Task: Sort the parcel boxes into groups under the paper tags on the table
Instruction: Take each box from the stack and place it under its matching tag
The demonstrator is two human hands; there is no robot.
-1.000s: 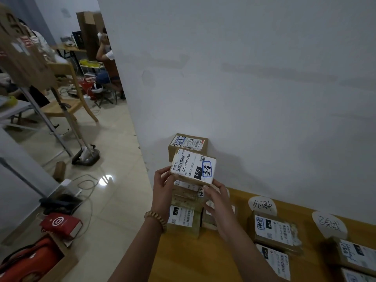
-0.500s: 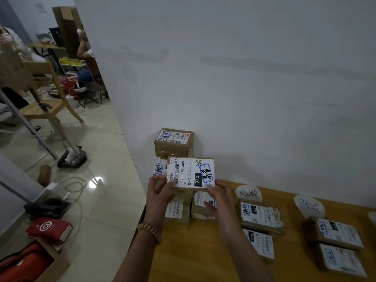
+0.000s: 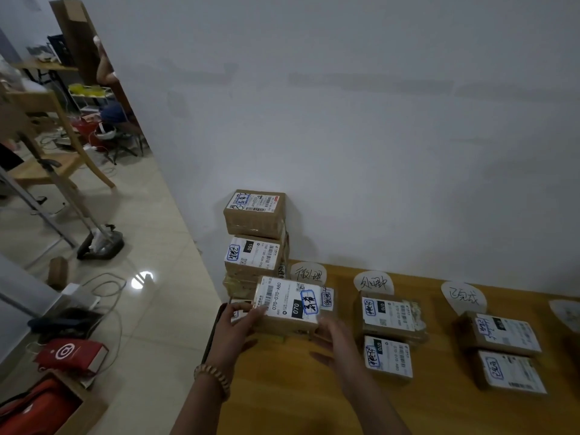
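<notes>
**Holding a parcel box just right of the stack**

Both hands have the parcel box (image 3: pixel 290 304) by its ends, label up, w/ "070" on a black patch & blue handwriting. Left hand (image 3: pixel 233 328): grip clamped on the end nearest the stack (image 3: pixel 255 233), fingers curled over the edge. Right hand (image 3: pixel 337 335): grip clamped on the end away from the stack, at the near corner (blurred, so finger detail is lost). The box sits low over other boxes at the stack's foot; can't tell if it touches them.

The stack stands at the table (image 3: pixel 282 397) corner against the wall (image 3: pixel 376 152), brown boxes piled up w/ labels on top. Right of the stack, along the wall: 1st paper tag (image 3: pixel 309 274) just beside it, 2nd paper tag (image 3: pixel 373 282) farther right, 3rd paper tag (image 3: pixel 464 296) farther again, all handwritten. In front of the 2nd tag lie the rear 070 box (image 3: pixel 390 315) & the front 070 box (image 3: pixel 388 356). In front of the 3rd lie the rear right box (image 3: pixel 502 332) & the front right box (image 3: pixel 510 370). A bead bracelet (image 3: pixel 212 375) is on the left wrist. Left of the stack, down on the floor (image 3: pixel 157 309): a red bag (image 3: pixel 72 353) & cables.
</notes>
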